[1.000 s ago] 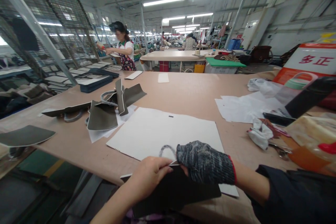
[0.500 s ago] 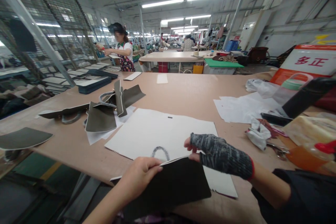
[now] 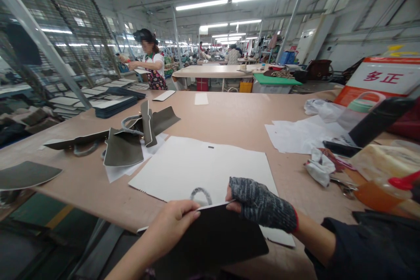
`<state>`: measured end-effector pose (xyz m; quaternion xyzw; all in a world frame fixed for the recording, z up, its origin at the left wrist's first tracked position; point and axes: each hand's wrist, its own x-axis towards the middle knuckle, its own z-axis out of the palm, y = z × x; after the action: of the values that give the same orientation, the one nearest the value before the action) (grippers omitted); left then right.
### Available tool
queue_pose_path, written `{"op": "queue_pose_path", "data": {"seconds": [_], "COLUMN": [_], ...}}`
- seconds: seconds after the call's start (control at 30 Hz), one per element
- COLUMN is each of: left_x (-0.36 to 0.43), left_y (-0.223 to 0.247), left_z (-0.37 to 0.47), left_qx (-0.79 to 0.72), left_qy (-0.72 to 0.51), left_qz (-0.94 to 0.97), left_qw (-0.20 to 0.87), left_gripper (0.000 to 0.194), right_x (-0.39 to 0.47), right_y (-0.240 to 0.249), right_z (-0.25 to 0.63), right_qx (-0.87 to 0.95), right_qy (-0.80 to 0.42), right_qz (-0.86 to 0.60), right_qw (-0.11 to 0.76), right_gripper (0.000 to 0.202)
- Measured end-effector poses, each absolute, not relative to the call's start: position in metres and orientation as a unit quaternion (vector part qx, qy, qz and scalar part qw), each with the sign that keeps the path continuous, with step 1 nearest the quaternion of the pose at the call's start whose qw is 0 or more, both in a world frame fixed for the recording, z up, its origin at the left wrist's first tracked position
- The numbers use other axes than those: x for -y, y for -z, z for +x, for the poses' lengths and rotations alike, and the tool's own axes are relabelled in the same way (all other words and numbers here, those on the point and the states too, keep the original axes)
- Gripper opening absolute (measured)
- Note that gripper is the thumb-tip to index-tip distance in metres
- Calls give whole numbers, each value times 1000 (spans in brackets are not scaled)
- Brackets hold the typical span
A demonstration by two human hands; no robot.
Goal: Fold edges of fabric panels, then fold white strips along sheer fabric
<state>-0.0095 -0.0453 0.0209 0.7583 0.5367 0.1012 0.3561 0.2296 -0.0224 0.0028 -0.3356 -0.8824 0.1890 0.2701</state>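
Since half a second ago, the right hand (image 3: pixel 259 203), in a dark grey fingerless glove with a red cuff, has shifted leftward, and its raised fingers have come down to the pale upper edge of a dark panel (image 3: pixel 226 238). Its thumb lies on the near face with the fingers curled behind, so the edge is pinched between them. The bare left hand (image 3: pixel 172 221) clamps the same edge a little farther left, thumb and fingers together on it. Held tilted at the table's near side, the panel covers part of a large white sheet (image 3: pixel 203 157), and a grey handle loop (image 3: pixel 201 193) rises just behind its edge, between the hands.

To the left on the brown table (image 3: pixel 236 116) lie several olive panels (image 3: pixel 124 146) with grey handles, overlapping one another, white paper showing beneath. White papers (image 3: pixel 295 134), a crumpled white wad (image 3: pixel 320 168) and scissors (image 3: pixel 344 188) lie to the right. Beyond the table's far left corner stands a person in a flowered apron (image 3: pixel 156 79)
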Motion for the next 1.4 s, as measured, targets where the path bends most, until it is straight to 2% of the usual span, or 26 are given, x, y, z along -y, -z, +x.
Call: {"op": "queue_pose_path", "data": {"seconds": [0.2,0.27,0.4,0.47,0.57,0.73,0.83,0.93,1.03,1.23,1.4], "left_x": [50,53,57,59,60,58,56,56,59,69,75], "left_y": [-24,-21,-14,-14,-14,-7,-3,-4,-8,-17,-24], "left_z": [9,15,25,31,35,12,-11,-27,-29,-13,-4], "left_qx": [-504,-497,-490,-495,-495,-499,-518,-517,-511,-469,-429], "left_qy": [-116,-122,-122,-110,-100,-122,-119,-112,-116,-158,-191], "left_qz": [782,798,823,831,838,830,819,816,820,860,881], "left_qw": [347,320,261,229,207,218,217,233,228,124,52], "left_gripper": [24,23,24,24,23,21,21,22,24,26,25], "right_x": [26,29,40,45,48,44,45,44,42,48,57], "right_y": [-3,-6,-9,-4,9,16,11,9,10,6,13], "right_z": [228,226,216,210,208,229,244,252,251,221,189], "right_qx": [885,890,910,897,894,891,885,884,889,893,881], "right_qy": [-189,-177,4,121,181,109,7,-34,5,86,123], "right_qz": [-306,-313,-363,-382,-361,-354,-389,-403,-406,-388,-352], "right_qw": [296,279,198,185,196,262,254,236,212,213,291], "right_gripper": [26,26,22,18,18,21,20,21,26,22,30]}}
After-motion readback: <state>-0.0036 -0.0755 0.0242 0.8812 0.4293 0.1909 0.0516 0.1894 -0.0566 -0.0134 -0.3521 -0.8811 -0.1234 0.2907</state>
